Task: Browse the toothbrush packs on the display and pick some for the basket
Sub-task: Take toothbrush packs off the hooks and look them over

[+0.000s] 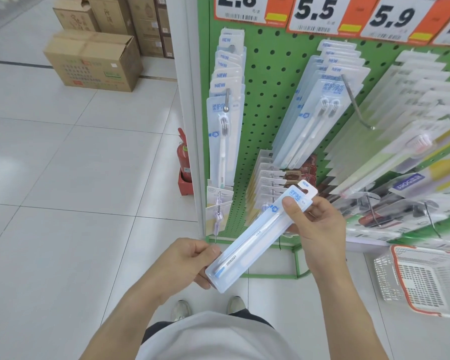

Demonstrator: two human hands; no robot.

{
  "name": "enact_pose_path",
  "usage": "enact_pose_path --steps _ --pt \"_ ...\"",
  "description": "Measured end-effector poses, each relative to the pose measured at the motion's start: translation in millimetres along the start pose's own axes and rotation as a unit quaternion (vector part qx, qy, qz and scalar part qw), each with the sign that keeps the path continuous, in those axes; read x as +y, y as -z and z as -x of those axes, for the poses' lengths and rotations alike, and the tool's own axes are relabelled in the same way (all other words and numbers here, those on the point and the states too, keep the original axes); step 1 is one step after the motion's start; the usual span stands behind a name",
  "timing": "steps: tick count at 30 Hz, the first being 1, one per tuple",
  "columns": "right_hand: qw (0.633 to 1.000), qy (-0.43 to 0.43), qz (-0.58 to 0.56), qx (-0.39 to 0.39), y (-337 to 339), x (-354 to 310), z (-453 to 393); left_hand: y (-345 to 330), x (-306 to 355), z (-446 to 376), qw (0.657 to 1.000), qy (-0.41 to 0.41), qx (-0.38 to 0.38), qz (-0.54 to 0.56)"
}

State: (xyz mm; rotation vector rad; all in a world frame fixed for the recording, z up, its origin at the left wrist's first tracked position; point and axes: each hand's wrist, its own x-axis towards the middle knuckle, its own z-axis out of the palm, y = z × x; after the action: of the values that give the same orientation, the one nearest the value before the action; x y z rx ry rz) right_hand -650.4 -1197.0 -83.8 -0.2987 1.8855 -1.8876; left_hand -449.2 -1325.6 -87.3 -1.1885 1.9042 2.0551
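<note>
White fabric of the person's shirt [218, 336] fills the bottom edge, with two shoes [182, 309] on the pale tiled floor [63, 203] just beyond it. Above them both hands hold one toothbrush pack [255, 237] slantwise in the air, in front of the display and clear of its hooks. The left hand [185, 263] grips the pack's lower end, thumb on top and fingers curled beneath. The right hand [320, 229] pinches the upper end, thumb pressed on the printed card near the hang-hole, fingers behind. The pack is a clear blister on a light blue card, with a white brush inside whose blue-tipped end points toward the left hand.

To the right, on the floor, sits a white mesh basket [426, 281] with an orange rim, near the foot of the display.

Beyond the hands stands the green pegboard display [270, 74]. Rows of matching toothbrush packs [225, 118] hang from metal hooks, some marked NEW; one bare hook [356, 105] juts out mid-board. Blurred packs fill the right side. Price tags [315, 11] reading 5.5 and 5.9 run along the top.

Left of the display, a red fire extinguisher [183, 157] stands on the floor, and farther off are stacked cardboard boxes [94, 61].
</note>
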Motion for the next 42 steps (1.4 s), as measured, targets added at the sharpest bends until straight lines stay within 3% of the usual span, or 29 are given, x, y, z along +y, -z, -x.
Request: enact_pose_path --steps 7,14,21,26,29,36,42 --pt "1.000 0.013 0.020 0.018 -2.9 0.0 -1.8 4.3 -11.1 -3.5 0.997 -0.038 -0.021 0.057" --pt "0.999 0.014 0.050 0.005 0.2 7.3 -4.4 7.5 -17.3 -11.0 0.996 -0.035 0.074 0.041" --pt "0.998 0.020 0.066 -0.004 -2.4 8.1 -5.9 6.2 -8.9 -9.5 0.997 -0.056 -0.013 0.053" --pt "0.997 0.038 0.071 -0.019 -9.2 7.9 -2.6 1.2 -3.1 -10.8 0.997 -0.070 0.000 0.023" --pt "0.994 0.070 0.073 0.032 -11.4 5.9 0.4 3.1 -3.5 -9.8 0.994 -0.104 0.010 -0.020" --pt "0.997 0.063 0.035 0.029 -21.1 -1.9 6.7 -3.4 2.9 -10.7 0.978 -0.179 0.081 -0.073" --pt "0.997 0.022 -0.074 -0.029 -12.8 -3.6 3.5 2.9 1.9 -11.7 0.985 -0.170 0.028 0.008"
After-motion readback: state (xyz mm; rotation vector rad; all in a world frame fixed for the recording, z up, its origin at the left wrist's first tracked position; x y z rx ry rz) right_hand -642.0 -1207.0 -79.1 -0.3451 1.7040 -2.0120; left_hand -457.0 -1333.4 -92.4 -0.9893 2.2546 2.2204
